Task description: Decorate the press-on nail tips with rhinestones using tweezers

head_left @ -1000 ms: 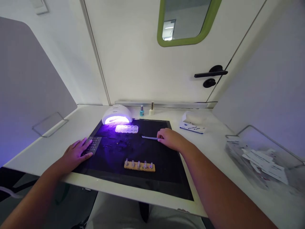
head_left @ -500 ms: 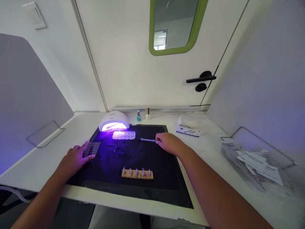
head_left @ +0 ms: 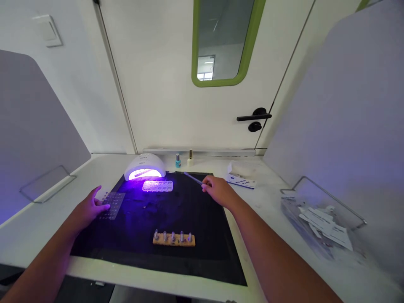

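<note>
My right hand [head_left: 214,189] pinches the end of a thin flat stick [head_left: 193,178], whose far end points up and left over the black mat. At the mat's left edge my left hand [head_left: 90,208] has thumb and index finger apart, with the thumb touching a clear sheet of small shapes [head_left: 114,205]. A clear compartment case [head_left: 158,186] lies between the hands, just in front of a lit white lamp [head_left: 145,165]. Nearer the front, a tan bar [head_left: 174,240] carries several upright nail-like tips.
A blue bottle [head_left: 178,160] and a cream bottle [head_left: 190,158] stand at the back. An alcohol pads box [head_left: 241,181] lies right of the black mat [head_left: 189,214]. Farther right is a clear bin [head_left: 315,227] with white packets, beside a wire bracket.
The view has shifted. The stick in my right hand has tilted, its far end now raised. My left thumb and index finger have spread, and more of the clear sheet shows.
</note>
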Demonstrator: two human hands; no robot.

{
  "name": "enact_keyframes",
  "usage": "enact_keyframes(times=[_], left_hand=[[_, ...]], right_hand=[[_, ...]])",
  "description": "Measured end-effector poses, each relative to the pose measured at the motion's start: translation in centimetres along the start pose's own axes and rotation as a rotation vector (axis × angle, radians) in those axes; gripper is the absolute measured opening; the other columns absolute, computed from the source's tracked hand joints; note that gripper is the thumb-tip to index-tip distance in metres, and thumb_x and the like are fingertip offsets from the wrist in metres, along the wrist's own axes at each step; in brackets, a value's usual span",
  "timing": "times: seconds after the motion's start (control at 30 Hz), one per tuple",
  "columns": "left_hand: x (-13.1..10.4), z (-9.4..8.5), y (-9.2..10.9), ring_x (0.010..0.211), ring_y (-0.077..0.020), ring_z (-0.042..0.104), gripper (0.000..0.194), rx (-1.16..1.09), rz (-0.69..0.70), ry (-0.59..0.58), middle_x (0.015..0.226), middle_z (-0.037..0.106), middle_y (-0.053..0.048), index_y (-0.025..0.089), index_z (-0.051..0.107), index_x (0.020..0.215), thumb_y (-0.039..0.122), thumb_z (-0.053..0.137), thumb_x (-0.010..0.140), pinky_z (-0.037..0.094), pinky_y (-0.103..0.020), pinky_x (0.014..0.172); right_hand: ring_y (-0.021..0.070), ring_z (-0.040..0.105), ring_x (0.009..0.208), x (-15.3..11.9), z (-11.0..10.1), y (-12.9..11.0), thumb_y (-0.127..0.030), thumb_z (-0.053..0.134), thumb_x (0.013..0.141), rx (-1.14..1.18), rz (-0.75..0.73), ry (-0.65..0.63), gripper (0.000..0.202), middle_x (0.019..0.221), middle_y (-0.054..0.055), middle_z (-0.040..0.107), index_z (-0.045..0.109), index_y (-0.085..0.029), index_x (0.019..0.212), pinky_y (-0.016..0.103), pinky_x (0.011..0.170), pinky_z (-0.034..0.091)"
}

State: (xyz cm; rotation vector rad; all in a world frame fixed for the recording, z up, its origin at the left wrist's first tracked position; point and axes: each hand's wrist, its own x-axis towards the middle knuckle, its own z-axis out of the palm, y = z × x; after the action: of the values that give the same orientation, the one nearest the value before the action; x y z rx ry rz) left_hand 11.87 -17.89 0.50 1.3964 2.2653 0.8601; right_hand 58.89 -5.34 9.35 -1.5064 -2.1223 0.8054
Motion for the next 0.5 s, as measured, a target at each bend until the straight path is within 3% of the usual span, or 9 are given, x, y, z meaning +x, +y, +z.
enact_keyframes(times=[0.07,0.27,0.37,0.5], left_hand=[[-0.2,-0.3,0.2,0.084,-0.0177,0.069,0.037,-0.093,-0.017,0.01,0.107,0.07,-0.006,0.015,0.061,0.129,0.04,0.064,0.101,0.061,-0.037,0.077],[-1.3,-1.6,1.7,0.1,-0.0219,0.07,0.034,-0.354,0.026,0.081,0.12,0.068,-0.009,0.015,0.063,0.127,0.037,0.064,0.101,0.062,-0.041,0.085],[-1.9,-2.1,3.6,0.101,-0.022,0.069,0.032,-0.432,0.126,0.082,0.12,0.068,-0.009,0.015,0.064,0.124,0.036,0.065,0.101,0.062,-0.041,0.086],[-1.2,-1.5,7.8,0.099,-0.0211,0.069,0.031,-0.513,0.259,-0.007,0.118,0.069,-0.009,0.015,0.065,0.123,0.036,0.066,0.1,0.062,-0.04,0.085]], right_hand=[[0.0225,0.069,0.107,0.7,0.4,0.6,-0.037,0.064,0.101,0.21,-0.016,0.015,0.034,0.125,0.01,0.067,0.064,-0.016,0.127,0.044,0.092,0.061],[0.0237,0.068,0.109,1.9,0.7,2.2,-0.039,0.063,0.101,0.766,-0.074,0.066,0.038,0.129,0.011,0.066,0.061,-0.016,0.131,0.045,0.093,0.061],[0.0235,0.068,0.109,2.0,0.7,2.6,-0.039,0.063,0.101,0.927,-0.082,0.055,0.037,0.128,0.011,0.066,0.061,-0.016,0.131,0.045,0.093,0.061],[0.0228,0.068,0.107,2.0,0.9,2.8,-0.037,0.064,0.101,1.025,-0.061,0.032,0.035,0.126,0.01,0.066,0.062,-0.016,0.129,0.044,0.091,0.061]])
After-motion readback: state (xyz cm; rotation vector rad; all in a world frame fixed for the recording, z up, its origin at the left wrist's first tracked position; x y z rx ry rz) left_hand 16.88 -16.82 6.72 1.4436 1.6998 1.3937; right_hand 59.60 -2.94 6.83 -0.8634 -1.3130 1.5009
